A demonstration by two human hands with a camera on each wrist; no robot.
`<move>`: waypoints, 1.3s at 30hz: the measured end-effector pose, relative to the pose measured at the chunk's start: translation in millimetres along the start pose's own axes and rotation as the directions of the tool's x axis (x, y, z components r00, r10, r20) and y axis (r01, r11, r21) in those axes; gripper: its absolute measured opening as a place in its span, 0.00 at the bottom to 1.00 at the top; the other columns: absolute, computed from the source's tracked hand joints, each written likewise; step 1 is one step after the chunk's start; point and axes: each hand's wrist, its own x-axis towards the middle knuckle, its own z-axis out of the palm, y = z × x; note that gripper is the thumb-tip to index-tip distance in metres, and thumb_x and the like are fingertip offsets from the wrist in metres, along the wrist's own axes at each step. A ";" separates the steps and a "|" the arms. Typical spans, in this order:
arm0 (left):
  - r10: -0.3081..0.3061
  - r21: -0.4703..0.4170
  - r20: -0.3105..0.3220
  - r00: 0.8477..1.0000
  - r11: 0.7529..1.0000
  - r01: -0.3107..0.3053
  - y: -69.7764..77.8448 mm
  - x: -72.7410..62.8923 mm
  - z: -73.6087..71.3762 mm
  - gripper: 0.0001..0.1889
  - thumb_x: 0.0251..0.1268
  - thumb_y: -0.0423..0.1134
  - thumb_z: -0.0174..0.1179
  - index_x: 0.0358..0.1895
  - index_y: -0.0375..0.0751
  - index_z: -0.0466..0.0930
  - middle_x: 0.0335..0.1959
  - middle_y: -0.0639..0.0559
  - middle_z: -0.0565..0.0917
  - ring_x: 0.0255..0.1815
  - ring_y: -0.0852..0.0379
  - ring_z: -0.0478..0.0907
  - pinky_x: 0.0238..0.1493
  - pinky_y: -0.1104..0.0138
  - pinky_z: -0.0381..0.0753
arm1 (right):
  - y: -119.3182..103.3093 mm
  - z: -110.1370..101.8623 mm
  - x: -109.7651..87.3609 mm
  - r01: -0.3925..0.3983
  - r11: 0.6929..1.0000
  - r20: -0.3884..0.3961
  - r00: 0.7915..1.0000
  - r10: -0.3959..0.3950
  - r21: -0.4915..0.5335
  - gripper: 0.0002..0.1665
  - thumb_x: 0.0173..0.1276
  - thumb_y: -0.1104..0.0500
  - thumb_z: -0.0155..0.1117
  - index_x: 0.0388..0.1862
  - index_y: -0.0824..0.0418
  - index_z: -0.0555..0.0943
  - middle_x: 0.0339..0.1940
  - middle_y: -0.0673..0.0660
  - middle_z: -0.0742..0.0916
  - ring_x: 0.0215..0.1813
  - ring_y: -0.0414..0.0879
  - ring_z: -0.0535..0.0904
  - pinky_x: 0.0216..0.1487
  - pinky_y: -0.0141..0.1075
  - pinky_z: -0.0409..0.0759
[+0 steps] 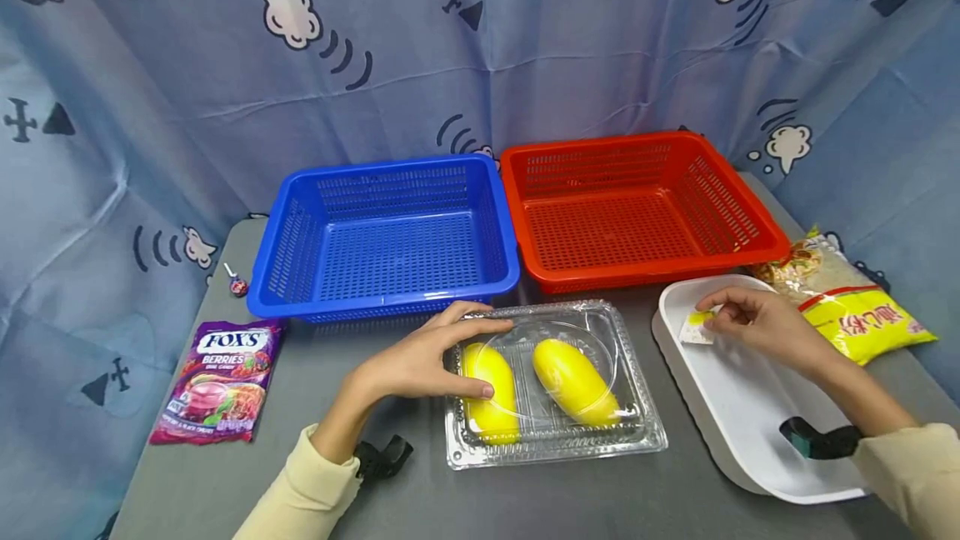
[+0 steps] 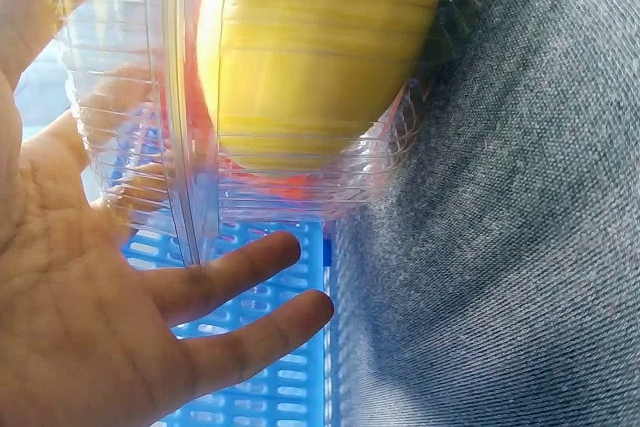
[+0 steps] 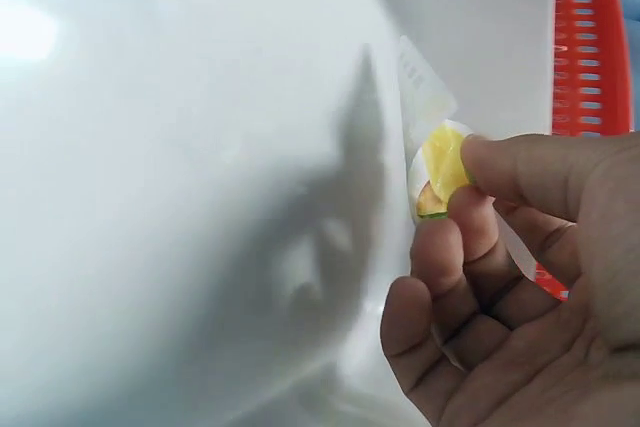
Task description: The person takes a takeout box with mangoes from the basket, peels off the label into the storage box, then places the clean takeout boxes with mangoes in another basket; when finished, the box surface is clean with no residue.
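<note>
On my feed the left hand [image 1: 427,358], fingers spread, touches the clear box [image 1: 558,452]. The right hand [image 1: 768,330] pinches a small piece [image 1: 696,330] at the tub [image 1: 757,390].

The left forearm [image 1: 303,490], in a cream sleeve, slants up and rightward from the lower edge of the head view. The left grip [image 1: 431,357] has its back turned up, the thumb [image 1: 472,387] stretched rightward and held apart from a nearly straight forefinger. From the left wrist, its palm shows, two straight fingers fanned apart. The right forearm [image 1: 911,473], sleeved alike, slants up and leftward. The right grip [image 1: 761,327] pinches between thumb and forefinger, its other fingers curled.
</note>
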 end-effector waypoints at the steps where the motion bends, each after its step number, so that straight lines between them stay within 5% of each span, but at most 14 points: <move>1: 0.001 -0.001 0.000 1.000 1.000 -0.001 0.3 0.0 -0.2 0.39 0.57 0.57 0.72 0.73 0.74 0.67 0.79 0.59 0.61 0.79 0.51 0.58 0.73 0.43 0.66 | 1.2 0.8 -0.4 0.002 1.000 0.003 1.000 -0.002 -0.007 0.12 0.61 0.74 0.70 0.44 0.69 0.82 0.24 0.45 0.81 0.26 0.33 0.72 0.23 0.29 0.69; 16: 0.015 0.013 -0.008 1.000 1.000 -0.015 -2.6 1.5 0.9 0.39 0.57 0.57 0.73 0.73 0.76 0.66 0.78 0.59 0.61 0.79 0.51 0.58 0.73 0.44 0.66 | 15.3 14.1 -3.6 0.150 0.972 -0.001 0.988 -0.153 -0.179 0.26 0.48 0.70 0.82 0.47 0.65 0.82 0.26 0.49 0.82 0.28 0.32 0.70 0.27 0.24 0.67; 26: 0.023 0.011 -0.001 1.000 1.000 -0.023 -2.7 1.0 -0.3 0.40 0.57 0.58 0.72 0.74 0.74 0.66 0.79 0.56 0.61 0.79 0.50 0.58 0.74 0.44 0.66 | 20.1 16.9 -5.4 0.248 0.962 0.008 0.969 -0.248 -0.118 0.34 0.46 0.74 0.81 0.56 0.68 0.82 0.28 0.51 0.84 0.28 0.32 0.74 0.28 0.23 0.71; 32: 0.023 0.014 -0.006 1.000 1.000 -0.023 -1.5 0.4 -0.6 0.40 0.57 0.58 0.72 0.74 0.75 0.66 0.79 0.56 0.62 0.79 0.51 0.59 0.73 0.44 0.66 | 17.3 17.9 -9.8 0.210 0.971 0.011 0.978 -0.210 -0.115 0.25 0.53 0.73 0.77 0.53 0.64 0.87 0.30 0.45 0.85 0.29 0.31 0.74 0.27 0.24 0.71; 39: 0.013 0.008 -0.005 1.000 1.000 -0.013 -1.7 0.6 0.0 0.40 0.57 0.58 0.73 0.73 0.76 0.66 0.79 0.57 0.62 0.79 0.52 0.58 0.74 0.44 0.66 | 16.3 15.9 -13.6 0.216 0.940 0.030 0.976 -0.216 -0.265 0.24 0.51 0.69 0.79 0.49 0.67 0.87 0.27 0.44 0.77 0.29 0.29 0.66 0.27 0.26 0.66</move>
